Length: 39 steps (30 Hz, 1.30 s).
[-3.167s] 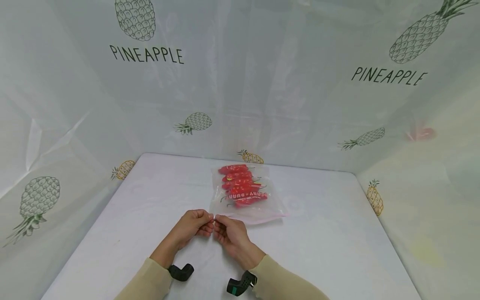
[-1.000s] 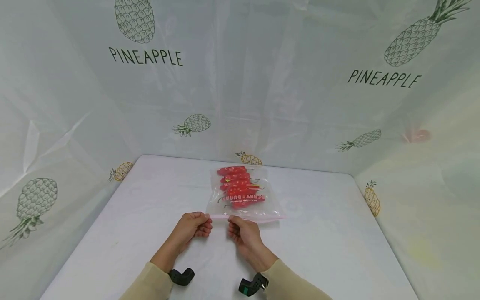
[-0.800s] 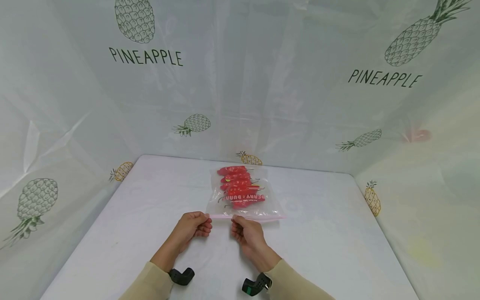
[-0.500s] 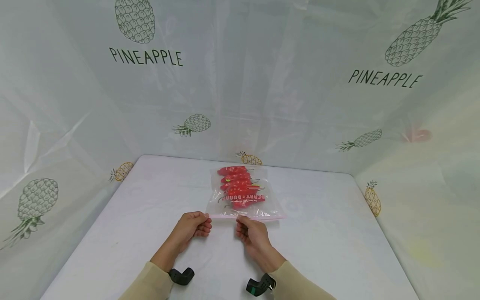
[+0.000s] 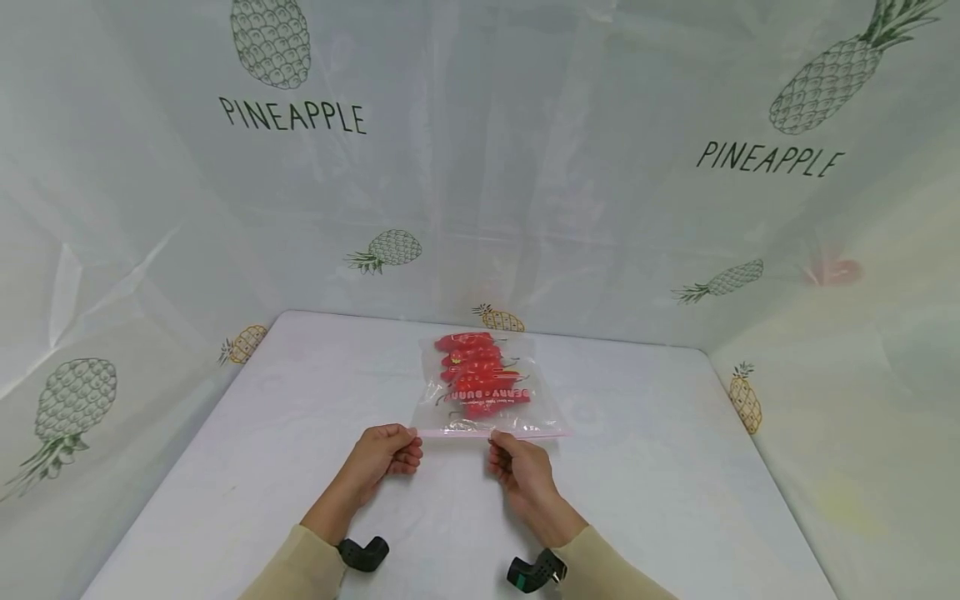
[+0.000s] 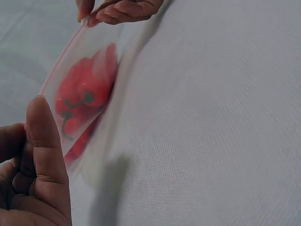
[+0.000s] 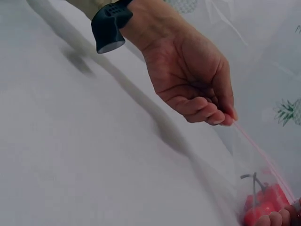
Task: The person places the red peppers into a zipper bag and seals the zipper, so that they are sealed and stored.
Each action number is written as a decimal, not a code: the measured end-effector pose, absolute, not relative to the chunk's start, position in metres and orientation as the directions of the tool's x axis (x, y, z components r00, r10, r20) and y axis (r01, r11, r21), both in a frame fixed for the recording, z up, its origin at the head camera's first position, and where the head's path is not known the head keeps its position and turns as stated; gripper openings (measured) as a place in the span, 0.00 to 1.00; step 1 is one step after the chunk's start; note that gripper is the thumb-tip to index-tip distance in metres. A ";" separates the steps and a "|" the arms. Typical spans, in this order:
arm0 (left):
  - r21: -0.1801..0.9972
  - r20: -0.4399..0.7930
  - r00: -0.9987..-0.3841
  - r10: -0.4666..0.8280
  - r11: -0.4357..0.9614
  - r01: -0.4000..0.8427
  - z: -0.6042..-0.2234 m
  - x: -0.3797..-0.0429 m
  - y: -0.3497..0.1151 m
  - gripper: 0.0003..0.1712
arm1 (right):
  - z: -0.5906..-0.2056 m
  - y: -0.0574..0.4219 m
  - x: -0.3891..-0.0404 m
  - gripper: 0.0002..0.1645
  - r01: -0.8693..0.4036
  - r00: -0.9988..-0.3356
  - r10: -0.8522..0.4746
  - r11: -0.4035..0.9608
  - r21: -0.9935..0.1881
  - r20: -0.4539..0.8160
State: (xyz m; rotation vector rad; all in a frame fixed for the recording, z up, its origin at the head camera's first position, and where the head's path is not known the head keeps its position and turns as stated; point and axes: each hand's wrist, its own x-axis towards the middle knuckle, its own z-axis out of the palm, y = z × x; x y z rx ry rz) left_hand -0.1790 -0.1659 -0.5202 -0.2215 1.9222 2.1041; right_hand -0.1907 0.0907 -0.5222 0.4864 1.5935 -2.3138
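A clear zip bag [image 5: 442,408] with white lettering lies flat on the table, its pink zip edge [image 5: 450,433] towards me. Several red peppers [image 5: 480,367] with green stems are inside. My left hand [image 5: 382,454] pinches the left end of the zip edge between thumb and finger, seen close up as the thumb [image 6: 44,141] in the left wrist view. My right hand [image 5: 525,471] pinches the same edge right of its middle, other fingers curled below. A small pale piece shows at its fingertips in the left wrist view; the fingers partly cover it.
The white table [image 5: 637,467] extends around the bag to both sides. A pineapple-printed curtain [image 5: 562,208] rises behind the table and along its sides. A black wrist camera [image 5: 363,553] sits on the left wrist, another camera [image 5: 536,571] on the right.
My right hand has moved right along the pink zip edge, away from my left hand, which it met at the left end earlier. The left hand keeps its pinch; the bag stays nearly in place.
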 end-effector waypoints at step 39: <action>0.955 -0.286 -0.955 0.082 -0.058 -0.291 -0.521 -0.179 -0.167 0.20 | -0.524 0.138 -0.199 0.13 0.377 -0.909 0.056 -0.308 -0.874 -0.412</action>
